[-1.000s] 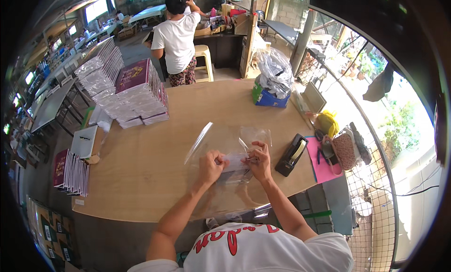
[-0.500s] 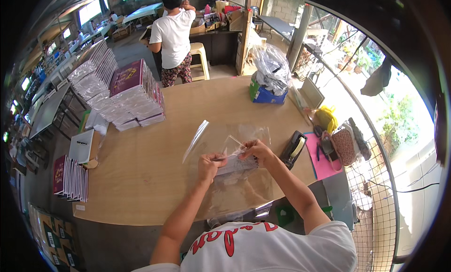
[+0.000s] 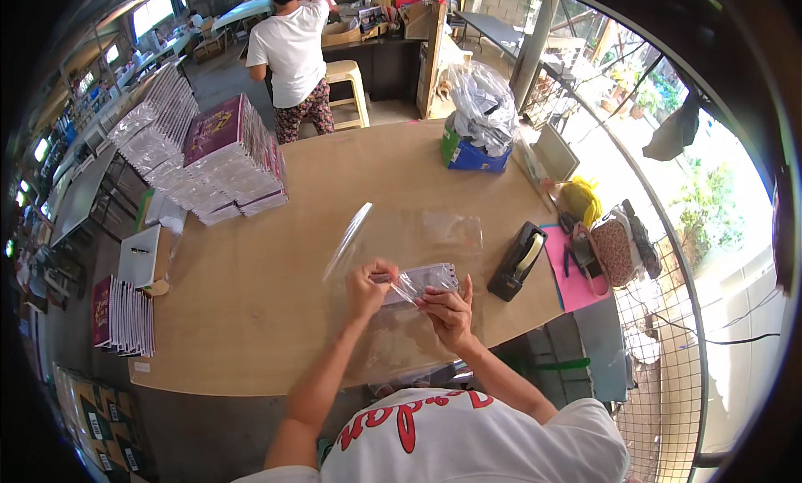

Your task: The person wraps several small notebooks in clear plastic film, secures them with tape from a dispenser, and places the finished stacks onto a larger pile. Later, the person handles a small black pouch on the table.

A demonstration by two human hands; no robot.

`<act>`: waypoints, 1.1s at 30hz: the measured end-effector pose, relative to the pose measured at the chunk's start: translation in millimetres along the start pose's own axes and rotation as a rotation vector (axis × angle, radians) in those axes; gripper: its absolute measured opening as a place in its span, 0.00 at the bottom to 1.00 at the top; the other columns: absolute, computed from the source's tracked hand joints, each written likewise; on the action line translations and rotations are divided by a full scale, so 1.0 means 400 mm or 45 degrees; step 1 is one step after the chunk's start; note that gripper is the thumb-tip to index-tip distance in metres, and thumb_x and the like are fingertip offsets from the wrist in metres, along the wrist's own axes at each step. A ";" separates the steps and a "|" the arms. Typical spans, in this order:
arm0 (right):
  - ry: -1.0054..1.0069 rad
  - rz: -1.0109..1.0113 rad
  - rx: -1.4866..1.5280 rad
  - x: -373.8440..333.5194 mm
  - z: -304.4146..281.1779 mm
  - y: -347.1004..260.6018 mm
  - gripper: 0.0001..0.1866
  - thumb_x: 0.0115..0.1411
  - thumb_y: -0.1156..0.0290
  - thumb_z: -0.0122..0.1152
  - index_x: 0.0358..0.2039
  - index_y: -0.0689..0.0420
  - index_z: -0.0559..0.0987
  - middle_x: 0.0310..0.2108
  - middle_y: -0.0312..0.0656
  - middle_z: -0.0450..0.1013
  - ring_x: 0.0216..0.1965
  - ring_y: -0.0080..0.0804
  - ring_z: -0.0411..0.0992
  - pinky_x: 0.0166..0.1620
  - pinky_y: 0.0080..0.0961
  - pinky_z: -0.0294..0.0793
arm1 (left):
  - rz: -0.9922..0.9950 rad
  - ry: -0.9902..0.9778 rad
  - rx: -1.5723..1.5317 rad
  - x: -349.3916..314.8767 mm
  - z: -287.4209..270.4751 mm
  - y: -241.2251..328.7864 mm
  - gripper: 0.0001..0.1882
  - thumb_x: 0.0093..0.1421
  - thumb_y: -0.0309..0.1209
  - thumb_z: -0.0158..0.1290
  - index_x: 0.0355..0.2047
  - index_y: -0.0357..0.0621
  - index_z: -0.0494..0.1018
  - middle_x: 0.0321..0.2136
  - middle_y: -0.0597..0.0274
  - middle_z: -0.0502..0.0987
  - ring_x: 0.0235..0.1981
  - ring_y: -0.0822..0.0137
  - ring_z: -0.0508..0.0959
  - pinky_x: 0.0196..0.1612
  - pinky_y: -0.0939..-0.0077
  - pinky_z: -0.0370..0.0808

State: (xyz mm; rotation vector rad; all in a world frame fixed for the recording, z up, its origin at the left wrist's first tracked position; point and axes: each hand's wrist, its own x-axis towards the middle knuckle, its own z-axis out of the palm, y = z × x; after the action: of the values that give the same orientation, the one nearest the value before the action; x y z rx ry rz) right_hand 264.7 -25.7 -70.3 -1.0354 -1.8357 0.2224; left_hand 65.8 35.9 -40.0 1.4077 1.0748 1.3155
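Note:
Above the near middle of the table, my left hand pinches clear plastic film, which is bunched and shiny between my hands. My right hand grips the film's other side, one finger pointing up and away from the rest. Just beyond my fingers is a small, pale spiral-bound notebook, its coil at the right end and its near part hidden by film and hands. Clear plastic sheets are spread on the table around it, and a shiny folded strip of plastic lies to the left.
Tall stacks of plastic-wrapped purple books stand at the far left, another pile at the left edge. A black tape dispenser sits right of my hands, beside a pink sheet. A blue box holds crumpled plastic. Beyond, a person stands.
My right hand has come nearer and turned, one finger now extended, uncovering the notebook's coil. My left hand has risen slightly, and the film between them is bunched tighter.

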 end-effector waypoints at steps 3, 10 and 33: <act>-0.087 -0.317 -0.339 -0.018 -0.004 0.041 0.19 0.49 0.73 0.65 0.44 0.46 0.85 0.46 0.29 0.76 0.56 0.27 0.71 0.69 0.55 0.40 | -0.096 -0.452 -0.004 0.071 -0.071 0.038 0.23 0.46 0.16 0.61 0.45 0.40 0.76 0.37 0.56 0.81 0.40 0.63 0.80 0.45 0.67 0.78; -0.276 -0.257 -0.337 0.003 -0.086 0.042 0.29 0.42 0.70 0.65 0.50 0.49 0.83 0.54 0.43 0.69 0.62 0.40 0.64 0.67 0.54 0.50 | 0.166 -1.052 0.916 0.150 -0.050 0.115 0.36 0.41 0.39 0.70 0.53 0.43 0.73 0.45 0.49 0.76 0.44 0.52 0.79 0.49 0.61 0.77; 0.757 1.340 1.426 -0.116 0.029 0.095 0.10 0.66 0.67 0.60 0.32 0.60 0.77 0.24 0.36 0.72 0.27 0.27 0.73 0.34 0.24 0.75 | 0.304 -0.813 1.124 0.101 -0.017 0.103 0.35 0.47 0.42 0.64 0.55 0.41 0.70 0.44 0.50 0.73 0.42 0.49 0.79 0.46 0.58 0.78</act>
State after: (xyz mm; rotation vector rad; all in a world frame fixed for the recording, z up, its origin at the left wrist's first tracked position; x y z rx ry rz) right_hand 283.6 -32.9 -127.8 -0.9430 -0.3079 1.2360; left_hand 61.7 66.6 8.8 2.4469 1.0833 0.4106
